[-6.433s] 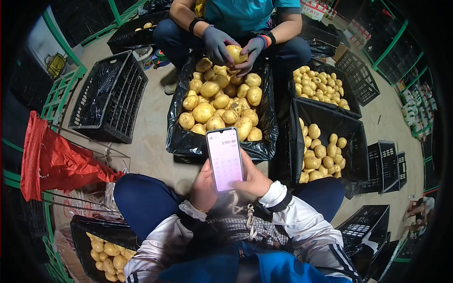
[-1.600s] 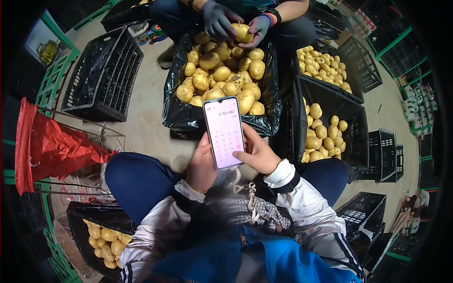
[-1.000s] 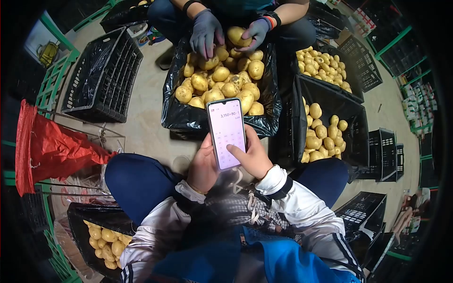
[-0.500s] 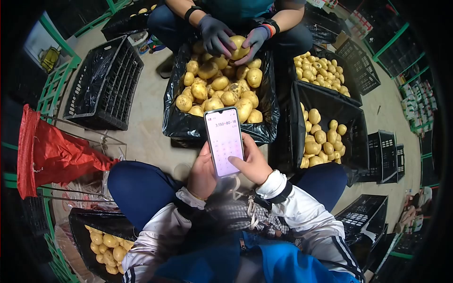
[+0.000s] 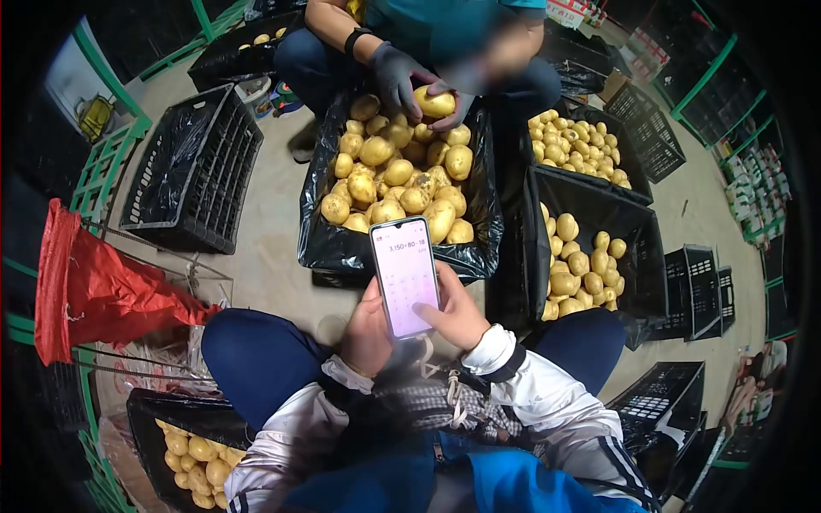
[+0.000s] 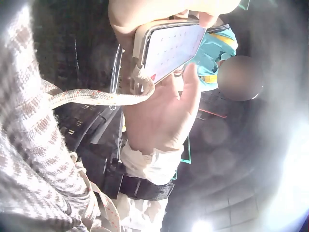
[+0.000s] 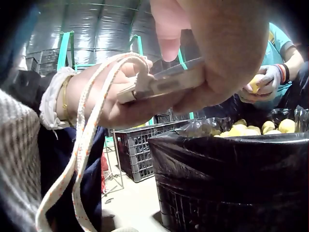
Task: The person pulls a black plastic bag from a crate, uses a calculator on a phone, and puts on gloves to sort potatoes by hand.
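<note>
A phone (image 5: 405,278) with a calculator on its lit screen is held upright between both hands in the head view. The left hand (image 5: 368,332) grips its left side and lower back. Around its right side curl the fingers of the right hand (image 5: 457,312), whose thumb touches the lower part of the screen. A pale cord (image 6: 106,98) hangs from the phone's lower end in the left wrist view. Past the phone stands a black-lined crate (image 5: 312,248) of potatoes (image 5: 398,171). Seen by the right wrist camera, the left hand (image 7: 106,96) lies under the phone (image 7: 169,83).
Across the crate crouches a person in a teal shirt (image 5: 419,34), gloved hands around a potato (image 5: 434,103). More lined crates of potatoes stand at right (image 5: 646,265) and lower left (image 5: 184,402). A black crate (image 5: 231,171) and a red sack (image 5: 111,286) are at left.
The calculation on the screen has grown from 3,150+80 to a longer line ending in 18. The right thumb has shifted about the keys. The other person's gloved hands have moved with a potato.
</note>
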The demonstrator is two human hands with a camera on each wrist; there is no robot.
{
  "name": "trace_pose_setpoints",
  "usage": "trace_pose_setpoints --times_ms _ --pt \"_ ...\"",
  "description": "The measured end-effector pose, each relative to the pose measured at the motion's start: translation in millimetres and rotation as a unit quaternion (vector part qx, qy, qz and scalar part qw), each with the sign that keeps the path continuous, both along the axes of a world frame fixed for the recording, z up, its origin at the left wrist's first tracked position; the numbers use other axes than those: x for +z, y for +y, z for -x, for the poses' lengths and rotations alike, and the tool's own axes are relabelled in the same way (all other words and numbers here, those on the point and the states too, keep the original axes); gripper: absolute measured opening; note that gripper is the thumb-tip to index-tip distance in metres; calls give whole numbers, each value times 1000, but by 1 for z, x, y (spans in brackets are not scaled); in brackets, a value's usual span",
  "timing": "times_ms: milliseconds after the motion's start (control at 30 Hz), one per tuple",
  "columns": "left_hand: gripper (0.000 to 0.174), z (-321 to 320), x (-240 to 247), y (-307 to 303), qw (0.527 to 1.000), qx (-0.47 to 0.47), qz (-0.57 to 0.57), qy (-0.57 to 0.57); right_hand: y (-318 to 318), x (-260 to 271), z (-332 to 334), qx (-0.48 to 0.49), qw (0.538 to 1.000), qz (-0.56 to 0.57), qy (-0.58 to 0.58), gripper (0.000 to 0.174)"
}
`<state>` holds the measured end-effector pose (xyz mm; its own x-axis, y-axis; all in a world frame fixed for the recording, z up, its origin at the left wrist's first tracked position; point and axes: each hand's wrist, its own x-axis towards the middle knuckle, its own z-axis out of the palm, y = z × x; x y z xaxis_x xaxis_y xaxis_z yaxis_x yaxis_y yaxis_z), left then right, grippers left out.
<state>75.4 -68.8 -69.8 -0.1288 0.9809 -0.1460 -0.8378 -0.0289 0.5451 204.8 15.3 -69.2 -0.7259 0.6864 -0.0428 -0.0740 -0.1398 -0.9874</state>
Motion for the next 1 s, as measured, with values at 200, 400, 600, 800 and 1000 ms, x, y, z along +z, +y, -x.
trace_pose_setpoints --times_ms 200,400,600,800,1000 --pt "58 -1 -2 1 1000 10 11 -6 2 -1 -1 5 1000 -29 -9 65" --pt "53 -1 -14 1 1000 17 11 14 0 -3 -4 -9 997 -65 -42 67" --pt "52 -1 2 -1 1000 9 0 16 11 -22 -4 12 995 -98 -29 67" --pt "46 1 -1 -6 999 16 -14 -32 11 -12 -4 -4 1000 -10 -19 54" --pt "46 2 -5 -7 997 36 -18 -59 56 2 -41 -139 990 -29 -8 31"
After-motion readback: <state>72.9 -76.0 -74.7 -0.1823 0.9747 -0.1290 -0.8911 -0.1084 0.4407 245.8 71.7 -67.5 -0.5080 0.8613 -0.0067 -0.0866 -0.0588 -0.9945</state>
